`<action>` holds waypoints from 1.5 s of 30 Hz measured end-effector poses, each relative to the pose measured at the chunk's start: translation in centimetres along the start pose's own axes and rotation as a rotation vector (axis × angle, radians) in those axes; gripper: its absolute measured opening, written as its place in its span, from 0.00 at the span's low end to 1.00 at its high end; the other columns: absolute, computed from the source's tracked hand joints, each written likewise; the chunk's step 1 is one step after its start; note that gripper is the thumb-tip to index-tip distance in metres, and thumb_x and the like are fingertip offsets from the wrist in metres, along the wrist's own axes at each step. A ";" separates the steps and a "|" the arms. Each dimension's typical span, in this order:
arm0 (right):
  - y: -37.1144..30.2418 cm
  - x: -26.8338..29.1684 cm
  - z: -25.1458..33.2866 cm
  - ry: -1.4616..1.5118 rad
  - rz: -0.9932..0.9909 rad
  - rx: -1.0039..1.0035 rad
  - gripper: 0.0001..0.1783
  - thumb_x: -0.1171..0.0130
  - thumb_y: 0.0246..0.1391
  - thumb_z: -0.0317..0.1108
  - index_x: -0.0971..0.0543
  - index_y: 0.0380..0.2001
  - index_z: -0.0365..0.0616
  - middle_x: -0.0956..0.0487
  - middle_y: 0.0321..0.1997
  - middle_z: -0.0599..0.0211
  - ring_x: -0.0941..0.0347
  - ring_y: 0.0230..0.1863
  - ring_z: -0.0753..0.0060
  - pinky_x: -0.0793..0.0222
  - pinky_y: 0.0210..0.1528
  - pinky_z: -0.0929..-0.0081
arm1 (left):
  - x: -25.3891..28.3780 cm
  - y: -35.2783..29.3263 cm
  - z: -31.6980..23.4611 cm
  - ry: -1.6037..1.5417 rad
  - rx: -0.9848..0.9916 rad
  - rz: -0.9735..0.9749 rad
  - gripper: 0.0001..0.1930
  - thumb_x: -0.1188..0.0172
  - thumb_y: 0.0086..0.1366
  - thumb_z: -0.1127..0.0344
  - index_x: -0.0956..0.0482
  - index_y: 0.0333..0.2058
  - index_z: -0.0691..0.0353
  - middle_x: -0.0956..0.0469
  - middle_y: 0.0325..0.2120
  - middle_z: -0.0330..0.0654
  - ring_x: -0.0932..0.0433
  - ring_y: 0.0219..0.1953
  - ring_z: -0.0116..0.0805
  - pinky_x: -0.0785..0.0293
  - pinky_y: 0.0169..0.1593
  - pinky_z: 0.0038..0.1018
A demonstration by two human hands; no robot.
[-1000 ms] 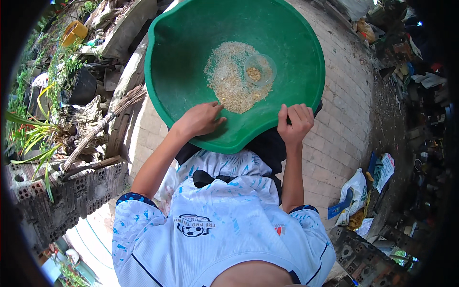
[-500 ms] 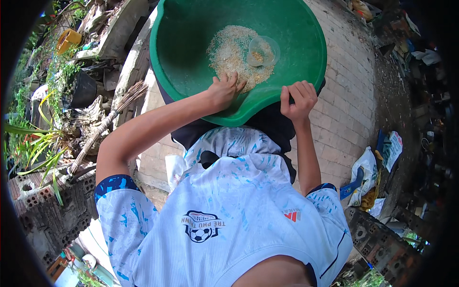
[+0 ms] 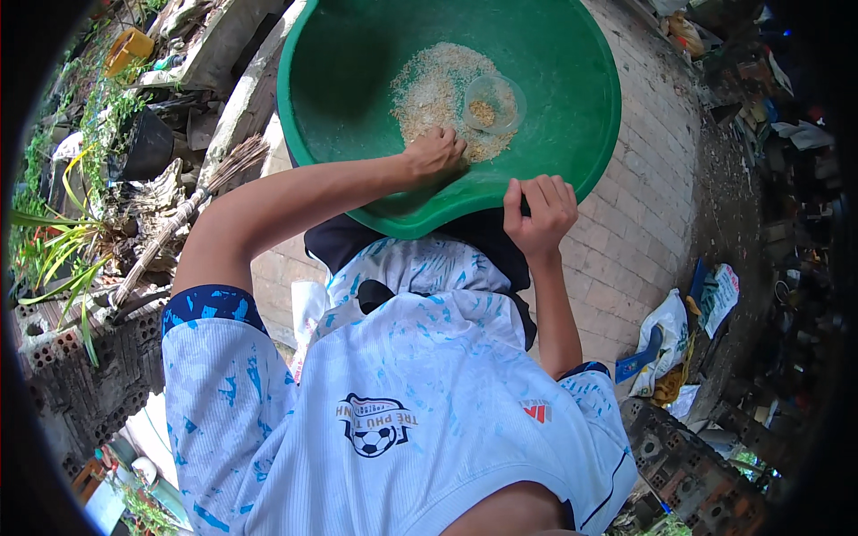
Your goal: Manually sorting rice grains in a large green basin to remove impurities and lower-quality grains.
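Observation:
A large green basin with a spouted near rim rests over my lap. Pale and yellowish grains, possibly broken rice or cracked corn, lie heaped on its bottom. A small clear plastic cup with yellower grains in it stands at the right of the heap. My left hand reaches in over the near rim, its fingers curled down at the heap's near edge; the fingertips are hidden. At the near right rim, my right hand has its fingers bent over the edge with the thumb to the left.
Light paving runs under and around the basin. To the left are a straw broom, plants, a yellow pot and a hollow-brick wall. White sacks and a blue object lie at the right.
My left hand has shifted slightly right, and its spread fingers have curled in at the grains. The right hand sits a little lower and further left along the rim.

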State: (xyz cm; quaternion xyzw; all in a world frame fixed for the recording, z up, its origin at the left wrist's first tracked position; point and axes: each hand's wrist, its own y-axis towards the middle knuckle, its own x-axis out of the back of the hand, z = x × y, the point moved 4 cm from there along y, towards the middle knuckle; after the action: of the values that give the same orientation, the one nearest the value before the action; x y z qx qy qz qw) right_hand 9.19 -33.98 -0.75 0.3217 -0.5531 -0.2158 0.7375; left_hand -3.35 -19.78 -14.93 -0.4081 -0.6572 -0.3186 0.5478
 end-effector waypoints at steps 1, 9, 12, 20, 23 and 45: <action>-0.1 0.0 0.2 0.007 0.018 -0.006 0.12 0.39 0.49 0.31 0.29 0.16 0.47 0.32 0.19 0.69 0.33 0.23 0.65 0.40 0.27 0.67 | -0.2 -0.4 0.3 0.004 -0.003 -0.073 0.19 0.48 0.65 0.57 0.28 0.44 0.70 0.25 0.37 0.58 0.23 0.40 0.57 0.21 0.37 0.44; -1.1 0.9 1.2 0.008 0.107 -0.071 0.12 0.38 0.51 0.32 0.28 0.17 0.46 0.31 0.20 0.68 0.32 0.24 0.63 0.38 0.28 0.66 | 2.9 -1.5 1.4 -0.363 0.427 0.141 0.24 0.52 0.65 0.53 0.23 0.26 0.73 0.20 0.31 0.63 0.20 0.32 0.62 0.24 0.38 0.48; -0.8 0.9 1.3 0.087 0.157 -0.149 0.14 0.38 0.52 0.32 0.28 0.16 0.46 0.30 0.19 0.67 0.31 0.23 0.61 0.37 0.27 0.63 | 2.6 -3.0 4.3 -0.611 0.718 0.021 0.25 0.51 0.66 0.52 0.27 0.20 0.70 0.23 0.24 0.53 0.26 0.24 0.52 0.28 0.31 0.44; -1.1 -0.6 -0.6 0.055 0.711 -0.590 0.14 0.41 0.57 0.40 0.19 0.24 0.41 0.19 0.26 0.55 0.20 0.30 0.52 0.27 0.32 0.60 | 6.1 -6.0 2.1 -1.834 1.026 0.034 0.22 0.56 0.72 0.56 0.46 0.16 0.46 0.54 0.13 0.25 0.55 0.14 0.19 0.60 0.18 0.21; -1.5 -1.6 -0.6 0.060 0.872 -0.552 0.15 0.42 0.58 0.42 0.18 0.28 0.40 0.18 0.30 0.51 0.20 0.33 0.49 0.26 0.34 0.57 | 6.3 -7.1 1.8 -2.145 1.122 -0.117 0.21 0.56 0.72 0.59 0.45 0.17 0.47 0.53 0.13 0.26 0.55 0.14 0.20 0.59 0.17 0.21; -0.5 -1.3 0.5 0.249 0.563 -0.377 0.05 0.39 0.56 0.32 0.22 0.31 0.42 0.19 0.30 0.61 0.22 0.31 0.55 0.28 0.33 0.62 | 3.2 -10.4 -3.7 -2.800 0.921 -0.742 0.18 0.58 0.73 0.67 0.35 0.54 0.75 0.32 0.53 0.59 0.32 0.60 0.54 0.32 0.64 0.45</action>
State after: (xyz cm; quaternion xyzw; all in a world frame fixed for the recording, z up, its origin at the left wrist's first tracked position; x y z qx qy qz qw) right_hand 8.32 -33.62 -1.88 0.0389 -0.4766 -0.0618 0.8761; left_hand -11.11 -27.21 -10.79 0.0119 -0.7334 0.4244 -0.5309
